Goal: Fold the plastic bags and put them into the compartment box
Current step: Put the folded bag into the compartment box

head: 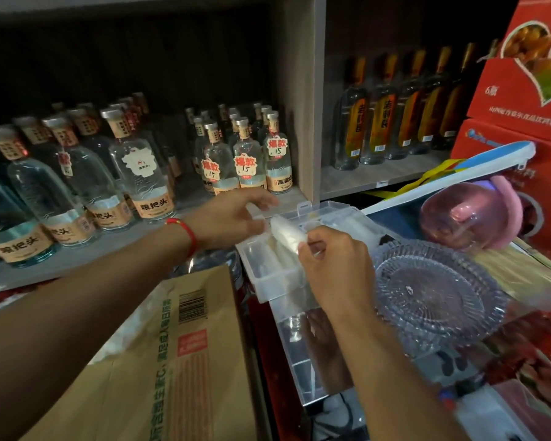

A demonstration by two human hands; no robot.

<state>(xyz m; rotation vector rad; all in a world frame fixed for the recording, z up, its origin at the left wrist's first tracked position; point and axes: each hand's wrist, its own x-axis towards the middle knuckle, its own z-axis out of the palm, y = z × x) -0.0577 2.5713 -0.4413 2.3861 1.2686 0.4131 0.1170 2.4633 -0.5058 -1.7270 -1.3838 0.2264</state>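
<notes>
Clear plastic, folded into a tight white roll, is the bag held just above the open compartment box. The right hand pinches its near end; the left hand curls its fingers round the far end. Pale bundles already seem to lie in some compartments, so part of the job looks done. This bag is not yet in its slot.

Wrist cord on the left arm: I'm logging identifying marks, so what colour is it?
Red. The cord circles the left wrist, clearest in the head view.
</notes>
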